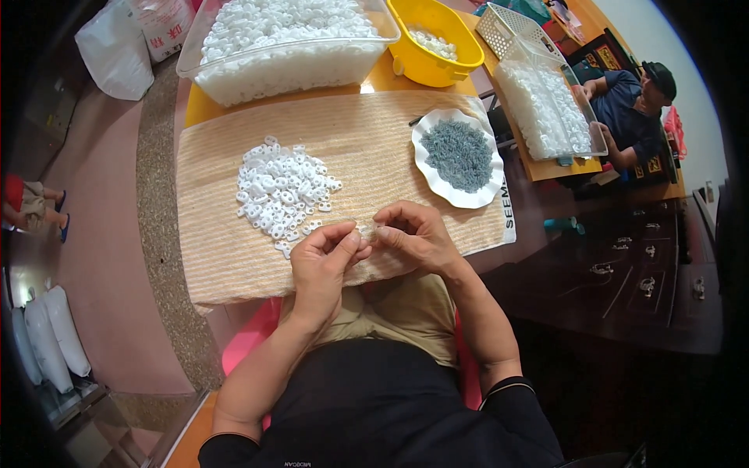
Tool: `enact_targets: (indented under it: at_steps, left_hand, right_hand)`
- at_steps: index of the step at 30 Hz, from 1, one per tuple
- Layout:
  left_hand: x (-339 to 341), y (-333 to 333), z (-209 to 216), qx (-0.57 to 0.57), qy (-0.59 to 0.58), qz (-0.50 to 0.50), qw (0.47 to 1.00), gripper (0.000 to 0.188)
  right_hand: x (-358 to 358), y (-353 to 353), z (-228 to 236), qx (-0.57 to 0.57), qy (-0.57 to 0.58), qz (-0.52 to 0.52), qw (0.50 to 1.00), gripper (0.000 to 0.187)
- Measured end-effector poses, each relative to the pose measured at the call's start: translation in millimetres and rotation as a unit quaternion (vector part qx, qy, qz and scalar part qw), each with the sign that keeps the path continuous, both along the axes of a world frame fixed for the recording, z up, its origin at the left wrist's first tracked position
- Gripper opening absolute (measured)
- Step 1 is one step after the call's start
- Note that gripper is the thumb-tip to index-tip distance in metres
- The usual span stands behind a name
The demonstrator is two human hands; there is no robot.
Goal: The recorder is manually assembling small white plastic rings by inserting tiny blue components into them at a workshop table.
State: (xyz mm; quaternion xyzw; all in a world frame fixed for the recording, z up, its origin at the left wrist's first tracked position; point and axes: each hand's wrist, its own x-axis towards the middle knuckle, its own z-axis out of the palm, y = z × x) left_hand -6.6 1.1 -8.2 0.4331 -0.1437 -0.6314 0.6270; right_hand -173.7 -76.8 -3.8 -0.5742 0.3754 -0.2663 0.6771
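My left hand (321, 261) and my right hand (417, 238) meet over the near edge of the cloth, both pinched closed. A small white plastic piece (365, 231) shows between the fingertips, gripped by my left thumb and finger. What my right fingertips pinch is too small to make out. Just beyond my left hand lies a loose pile of small white plastic pieces with holes (281, 187). Farther off to the right, a white scalloped plate (424, 168) holds a heap of small blue-grey pieces (457, 154).
A striped cloth (367, 140) covers the table. Behind it stand a clear bin (289, 66) full of white pieces and a yellow tub (433, 70). At right, a person (624, 109) sits by another filled bin (597, 140). Sacks (117, 51) stand far left.
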Motion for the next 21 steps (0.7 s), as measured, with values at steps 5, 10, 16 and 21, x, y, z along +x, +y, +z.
enact_targets:
  at_steps: [5,10,16,21]
  left_hand:
    - [0.4,0.4,1.4,0.01,0.013,-0.002,1.0,0.017]
    - [1.2,0.3,0.8,0.009,0.019,-0.005,1.0,0.018]
    - [1.0,0.0,2.2,0.014,0.029,0.0,0.999,0.018]
    - [1.1,0.4,0.8,0.02,0.034,0.004,0.999,0.019]
  right_hand:
    - [1.1,-1.0,0.6,0.022,-0.045,-0.02,0.999,0.025]
    - [1.8,-0.7,3.5,0.039,-0.03,-0.025,0.998,0.028]
    - [0.5,-0.8,2.2,0.034,-0.009,-0.015,0.999,0.034]
    - [0.9,0.0,4.0,0.04,-0.008,-0.01,0.999,0.033]
